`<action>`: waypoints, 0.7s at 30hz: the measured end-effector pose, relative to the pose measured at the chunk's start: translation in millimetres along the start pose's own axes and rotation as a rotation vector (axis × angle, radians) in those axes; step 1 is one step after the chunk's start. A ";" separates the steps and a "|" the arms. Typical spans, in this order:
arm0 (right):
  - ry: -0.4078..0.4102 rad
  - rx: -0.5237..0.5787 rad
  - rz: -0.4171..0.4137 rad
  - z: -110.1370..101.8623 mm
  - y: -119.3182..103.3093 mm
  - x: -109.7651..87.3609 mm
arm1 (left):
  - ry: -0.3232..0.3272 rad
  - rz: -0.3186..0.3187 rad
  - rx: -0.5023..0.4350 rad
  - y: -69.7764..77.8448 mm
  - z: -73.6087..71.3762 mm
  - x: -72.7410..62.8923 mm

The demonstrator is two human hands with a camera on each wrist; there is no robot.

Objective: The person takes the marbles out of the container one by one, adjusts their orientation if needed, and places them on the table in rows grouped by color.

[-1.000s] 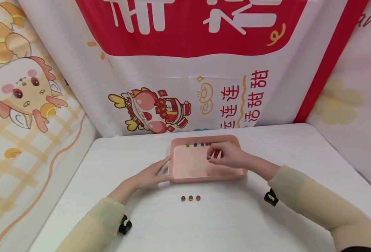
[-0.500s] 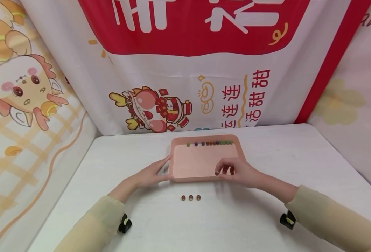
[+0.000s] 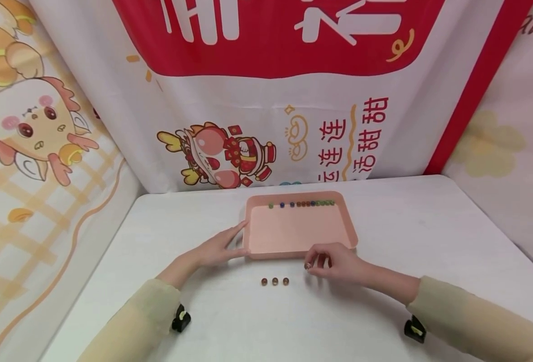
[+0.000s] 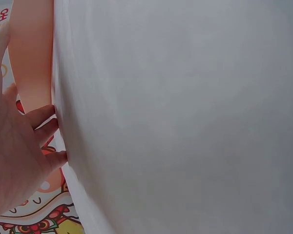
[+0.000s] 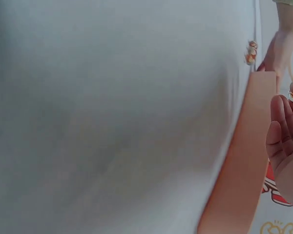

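The right hand pinches a single marble between thumb and fingers, almost closed around it, just above the bench and in front of the pink tray. The marble looks brownish, though it is too small and covered to be sure. To its left, three brownish marbles sit in a short row on the bench, slightly apart. The left hand has its fingers spread wide, touching the tray's left side. Inside, coloured marbles (green, blue and reddish-brown) line the far wall.
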State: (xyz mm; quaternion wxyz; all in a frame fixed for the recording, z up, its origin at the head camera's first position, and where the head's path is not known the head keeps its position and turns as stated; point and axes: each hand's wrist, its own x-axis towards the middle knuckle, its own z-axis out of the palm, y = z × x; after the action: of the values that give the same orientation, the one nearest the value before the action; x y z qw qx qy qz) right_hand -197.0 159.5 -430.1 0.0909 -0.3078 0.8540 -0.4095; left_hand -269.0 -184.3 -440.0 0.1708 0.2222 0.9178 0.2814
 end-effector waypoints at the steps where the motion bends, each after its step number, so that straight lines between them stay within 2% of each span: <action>1: -0.010 0.008 0.001 2.2 0.6 0.5 | 0.001 0.001 0.001 -0.3 0.1 0.1; 8: -0.085 0.034 0.013 17.9 3.7 6.2 | 0.004 0.000 -0.005 -0.2 0.1 -0.5; 21: -0.097 -0.056 0.007 32.2 7.5 13.9 | 0.007 0.012 0.005 -1.2 0.4 0.5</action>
State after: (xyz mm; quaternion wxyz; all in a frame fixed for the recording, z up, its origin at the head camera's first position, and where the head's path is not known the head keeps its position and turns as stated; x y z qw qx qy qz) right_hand -198.3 134.0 -455.3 0.1251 -0.3269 0.8606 -0.3698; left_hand -269.6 -184.8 -441.2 0.1656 0.2273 0.9176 0.2810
